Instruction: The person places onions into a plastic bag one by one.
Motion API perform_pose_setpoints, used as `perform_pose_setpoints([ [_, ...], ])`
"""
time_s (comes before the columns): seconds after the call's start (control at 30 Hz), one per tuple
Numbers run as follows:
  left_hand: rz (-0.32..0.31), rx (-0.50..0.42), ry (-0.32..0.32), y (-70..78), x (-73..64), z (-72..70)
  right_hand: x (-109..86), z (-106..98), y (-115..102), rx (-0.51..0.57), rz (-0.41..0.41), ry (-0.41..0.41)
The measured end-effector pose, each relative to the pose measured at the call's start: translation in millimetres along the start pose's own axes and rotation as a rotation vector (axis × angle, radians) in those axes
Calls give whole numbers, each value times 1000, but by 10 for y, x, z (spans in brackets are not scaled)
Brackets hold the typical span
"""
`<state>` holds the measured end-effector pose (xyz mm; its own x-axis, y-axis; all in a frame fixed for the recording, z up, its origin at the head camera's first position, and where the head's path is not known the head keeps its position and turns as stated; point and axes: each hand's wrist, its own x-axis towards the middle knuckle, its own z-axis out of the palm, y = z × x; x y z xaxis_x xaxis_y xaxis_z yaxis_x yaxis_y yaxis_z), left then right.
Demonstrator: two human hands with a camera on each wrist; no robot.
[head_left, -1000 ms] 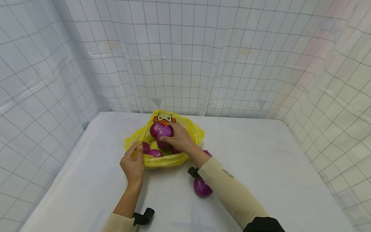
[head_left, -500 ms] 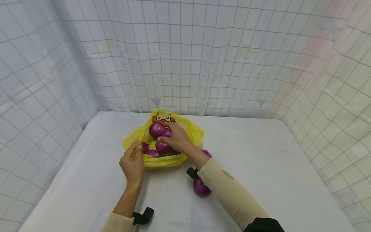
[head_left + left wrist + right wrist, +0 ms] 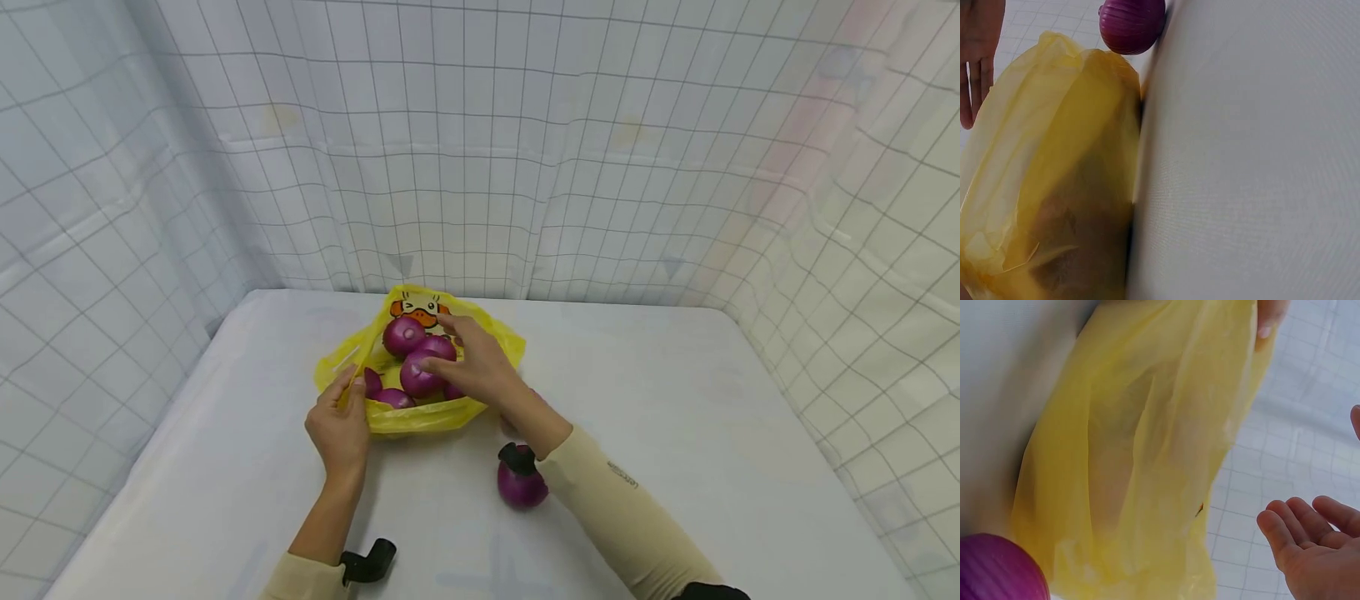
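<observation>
Letting go of the onion [image 3: 420,375] now in the bag [image 3: 420,414], the right hand [image 3: 480,367] spreads open just above it, while the left hand [image 3: 339,427] still pinches the rim beside it.

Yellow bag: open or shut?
Open. The yellow bag mouth gapes, red onions visible inside; left hand pinches its edge.

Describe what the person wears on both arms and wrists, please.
Both forearms wear long, close-fitting beige sleeves; the right sleeve bears a small dark printed marking and ends in black near the elbow. A black camera mount sits at the left wrist, another at the right. Both hands are bare.
</observation>
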<state>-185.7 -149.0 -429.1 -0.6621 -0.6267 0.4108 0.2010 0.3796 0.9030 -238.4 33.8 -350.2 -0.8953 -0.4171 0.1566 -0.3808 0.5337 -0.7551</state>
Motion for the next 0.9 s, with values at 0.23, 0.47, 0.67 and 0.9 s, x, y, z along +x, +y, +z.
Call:
perform_pose_setpoints([
  [0.23, -13, 4, -7, -1, -7, 13, -168, -121, 24, 84, 24, 22],
  [0.47, -20, 5, -17, -1, -15, 20, -303, -213, 39, 131, -1, 57],
  [0.67, -9, 1, -14, -3, -9, 25, -379, -278, 88, 123, -31, 95],
  [0.9, -13, 2, -16, 1, -15, 23, -519, -334, 229, 117, 48, 113],
])
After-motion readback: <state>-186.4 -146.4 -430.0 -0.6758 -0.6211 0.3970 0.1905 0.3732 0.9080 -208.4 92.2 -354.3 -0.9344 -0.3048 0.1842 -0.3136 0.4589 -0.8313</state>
